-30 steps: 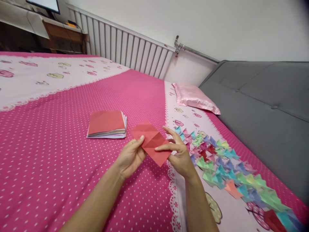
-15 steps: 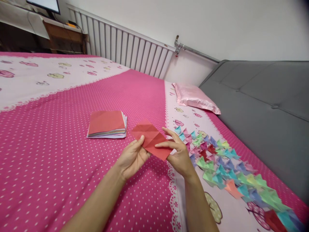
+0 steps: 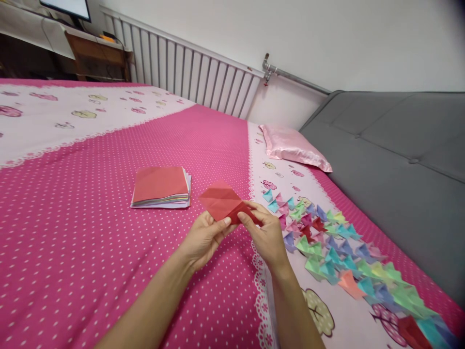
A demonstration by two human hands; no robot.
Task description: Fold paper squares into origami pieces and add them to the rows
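Note:
A sheet of red origami paper (image 3: 221, 199), creased and partly folded, is held above the bed between both hands. My left hand (image 3: 209, 237) pinches its lower edge, thumb on top and fingers beneath. At the paper's right side, my right hand (image 3: 264, 232) grips a folded-over corner, its thumb pressing on the near face. The two thumbs lie close to each other along the lower fold. Left of the hands rests a stack of square coloured paper (image 3: 160, 185) with a red sheet on top. Some fingertips are hidden behind the paper.
Several small folded paper pieces (image 3: 337, 259) in many colours lie in rows at the right. A pink pillow (image 3: 294, 145) is near the grey headboard (image 3: 385, 140). Beyond the pink dotted bedspread (image 3: 90, 232) are a white radiator (image 3: 189, 58) and a desk (image 3: 98, 51).
The red paper's right lower corner has been folded up and inward. My right hand's fingers have gone behind the paper and its thumb in front; my left thumb has slid toward the right.

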